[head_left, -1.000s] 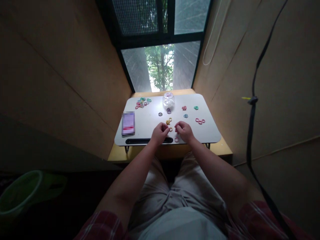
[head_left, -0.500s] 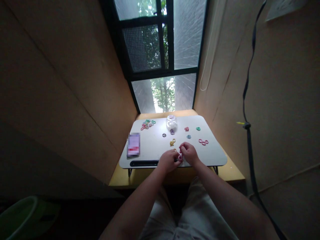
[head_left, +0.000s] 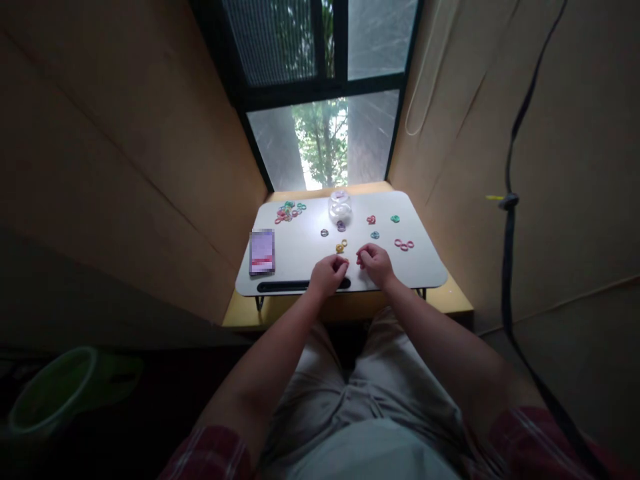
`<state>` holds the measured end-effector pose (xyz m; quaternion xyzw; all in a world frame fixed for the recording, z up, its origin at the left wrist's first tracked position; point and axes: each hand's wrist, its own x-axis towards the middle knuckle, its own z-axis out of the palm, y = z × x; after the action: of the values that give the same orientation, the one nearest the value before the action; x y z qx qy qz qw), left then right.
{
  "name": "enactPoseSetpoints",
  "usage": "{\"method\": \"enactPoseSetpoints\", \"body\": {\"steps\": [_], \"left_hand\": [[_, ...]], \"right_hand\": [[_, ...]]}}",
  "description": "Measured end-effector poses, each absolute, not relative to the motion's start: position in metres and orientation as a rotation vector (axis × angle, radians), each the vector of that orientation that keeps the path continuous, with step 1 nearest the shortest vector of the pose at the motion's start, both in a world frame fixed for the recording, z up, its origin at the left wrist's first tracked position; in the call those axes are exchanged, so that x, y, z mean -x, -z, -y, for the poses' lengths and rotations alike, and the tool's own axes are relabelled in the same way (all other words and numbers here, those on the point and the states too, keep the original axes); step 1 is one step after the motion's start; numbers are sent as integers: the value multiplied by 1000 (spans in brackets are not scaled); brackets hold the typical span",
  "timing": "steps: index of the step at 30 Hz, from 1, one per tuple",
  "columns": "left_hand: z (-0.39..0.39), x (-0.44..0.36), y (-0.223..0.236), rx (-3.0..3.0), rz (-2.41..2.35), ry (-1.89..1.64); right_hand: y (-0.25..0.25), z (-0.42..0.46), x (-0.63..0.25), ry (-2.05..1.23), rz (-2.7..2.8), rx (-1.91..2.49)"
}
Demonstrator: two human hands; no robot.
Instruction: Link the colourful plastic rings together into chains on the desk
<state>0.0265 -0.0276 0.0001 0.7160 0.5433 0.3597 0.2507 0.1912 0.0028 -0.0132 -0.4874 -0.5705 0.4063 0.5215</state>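
Observation:
My left hand (head_left: 327, 275) is over the table's front part, thumb and fingers pinched together. At its fingertips shows a small orange hair tie (head_left: 346, 261); how firmly it is held is hard to see. Just to the right, my right hand (head_left: 376, 265) is closed with curled fingers on a small reddish-pink hair tie (head_left: 359, 261), partly hidden by them. Beyond the hands lie yellow hair ties (head_left: 341, 247), a dark one (head_left: 325, 233), a purple one (head_left: 341, 226), blue ones (head_left: 375, 235), red ones (head_left: 371, 219), green ones (head_left: 395, 219) and pink ones (head_left: 404, 245).
A white folding table (head_left: 300, 257) stands on a yellow ledge before a window. On it are a clear round jar (head_left: 340, 207), a mixed pile of hair ties (head_left: 287, 212), a blurred-out flat device (head_left: 262, 252) and a black slot (head_left: 283, 287). A dark strap (head_left: 507, 267) hangs at right.
My hands have moved apart; the left now pinches beside the orange hair tie. The camera view has tilted down, so the table appears higher.

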Motion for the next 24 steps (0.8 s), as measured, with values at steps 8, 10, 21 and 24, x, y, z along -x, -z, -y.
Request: {"method": "enactPoseSetpoints", "body": {"steps": [8, 10, 21, 24], "left_hand": [[20, -21, 6, -1753, -1415, -1104], [18, -20, 8, -1711, -1401, -1129], [16, -21, 9, -1693, -1438, -1231], [20, -25, 6, -1748, -1473, -1239]], "right_hand": [[10, -4, -192, -1045, 1274, 1132], [9, -4, -193, -1057, 1253, 1118], [12, -3, -192, -1063, 1242, 1063], [13, -3, -192, -1056, 1262, 1060]]}}
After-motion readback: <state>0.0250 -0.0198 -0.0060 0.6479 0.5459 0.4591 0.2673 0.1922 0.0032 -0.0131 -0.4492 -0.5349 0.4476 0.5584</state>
